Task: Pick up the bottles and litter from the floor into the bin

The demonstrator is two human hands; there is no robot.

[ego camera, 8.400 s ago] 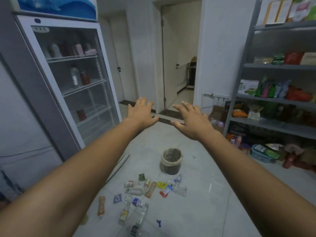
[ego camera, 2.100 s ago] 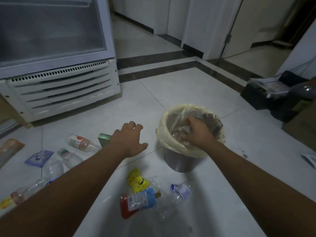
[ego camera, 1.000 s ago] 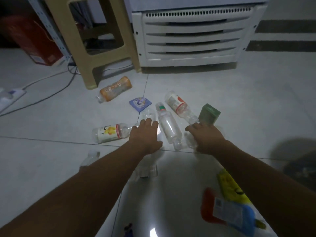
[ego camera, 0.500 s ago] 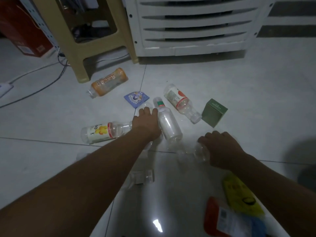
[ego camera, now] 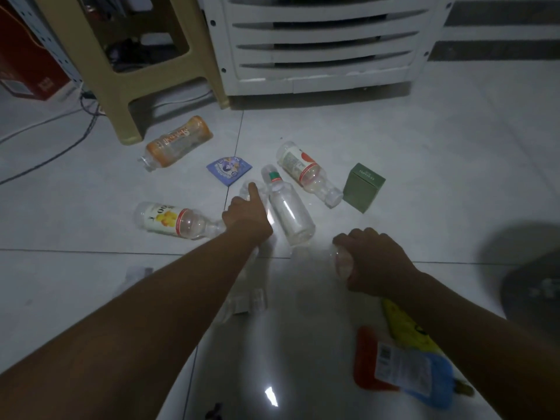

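Tan plastic stool beside white louvred fridge base, red box at far left.

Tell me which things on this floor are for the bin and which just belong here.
For the bin: orange bottle, yellow-label bottle, red-label bottle, green-banded bottle, crushed clear bottle, blue sachet, green box, yellow wrapper, red-and-blue packet.
Just there: stool, fridge grille, red box.

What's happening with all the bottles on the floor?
A person is clearing litter off the floor. The right hand grips a clear bottle. The left hand is on another clear bottle; whether it grips it is unclear. More bottles, a green box and wrappers lie on the tiles.
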